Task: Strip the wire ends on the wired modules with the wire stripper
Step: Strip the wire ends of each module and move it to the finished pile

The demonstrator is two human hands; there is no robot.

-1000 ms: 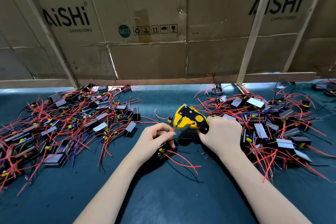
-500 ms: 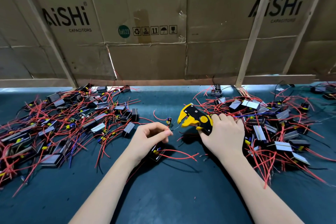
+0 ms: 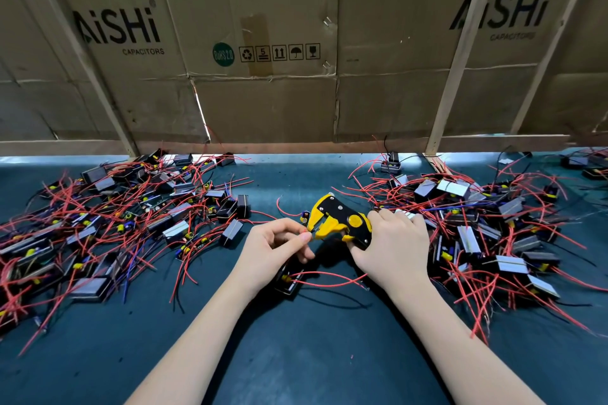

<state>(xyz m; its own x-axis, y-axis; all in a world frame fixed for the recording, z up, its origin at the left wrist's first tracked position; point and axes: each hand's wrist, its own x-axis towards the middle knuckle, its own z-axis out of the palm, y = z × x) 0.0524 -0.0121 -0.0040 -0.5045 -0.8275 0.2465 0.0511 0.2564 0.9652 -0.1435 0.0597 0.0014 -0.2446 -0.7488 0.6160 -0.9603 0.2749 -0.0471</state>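
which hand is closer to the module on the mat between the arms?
Left. The left hand sits right above the module; the right hand grips the stripper further right.

Your left hand (image 3: 274, 248) and right hand (image 3: 391, 248) are bare, no gloves, rings or watch; both forearms show uncovered, no sleeves reaching them.

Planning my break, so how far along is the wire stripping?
I cannot tell which heap is finished. In hand: the left hand pinches a wire at the nose of the wire stripper, which the right hand grips; that module lies under the left wrist. Big heaps remain left and right.
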